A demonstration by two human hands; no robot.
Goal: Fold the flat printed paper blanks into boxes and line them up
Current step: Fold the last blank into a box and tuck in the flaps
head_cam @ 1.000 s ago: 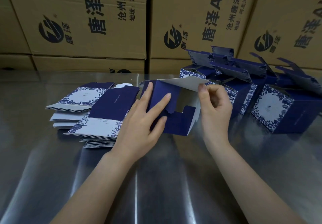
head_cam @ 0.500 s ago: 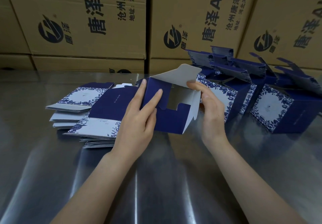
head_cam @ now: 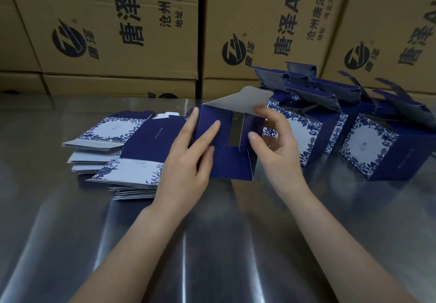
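A half-folded navy box (head_cam: pixel 232 161) with a grey-white inner flap raised at its top rests on the steel table, between both hands. My left hand (head_cam: pixel 186 161) presses its left flap with the fingers spread over the blue face. My right hand (head_cam: pixel 274 135) pinches the right side flap and the raised top flap. To the left lies a pile of flat blue-and-white floral blanks (head_cam: pixel 132 158). On the right, several folded boxes (head_cam: pixel 375 151) with open lids stand in a row.
The shiny steel table (head_cam: pixel 212 243) stretches toward me. Large brown cartons (head_cam: pixel 118 26) with black printing form a wall along the back edge, right behind the folded boxes.
My right hand has moved from the box's right outer edge onto its side flap, folding it inward. The left hand slid slightly up the left flap. The box now looks more closed.
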